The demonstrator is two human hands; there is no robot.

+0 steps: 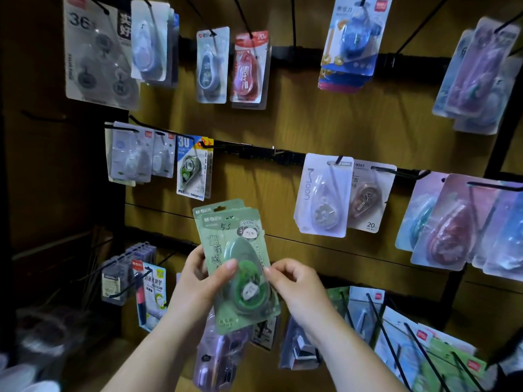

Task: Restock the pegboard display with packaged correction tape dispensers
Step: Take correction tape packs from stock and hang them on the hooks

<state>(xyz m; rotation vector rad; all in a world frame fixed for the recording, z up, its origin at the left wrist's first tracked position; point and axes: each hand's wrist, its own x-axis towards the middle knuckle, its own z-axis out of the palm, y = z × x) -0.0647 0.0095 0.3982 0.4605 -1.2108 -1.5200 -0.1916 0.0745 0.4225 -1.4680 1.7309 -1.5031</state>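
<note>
I hold a small stack of green packaged correction tape dispensers upright in front of the wooden pegboard. The front pack has a panda picture and "5.5" written on it. My left hand grips the stack from the left, thumb across the front. My right hand pinches the right edge of the front pack with curled fingers. An empty black hook sticks out of the middle rail, above the packs.
Other carded correction tapes hang on black hooks: a red one and a blue one above, a white one to the right. Long hooks with packs jut out at the lower right. A dark frame post stands at left.
</note>
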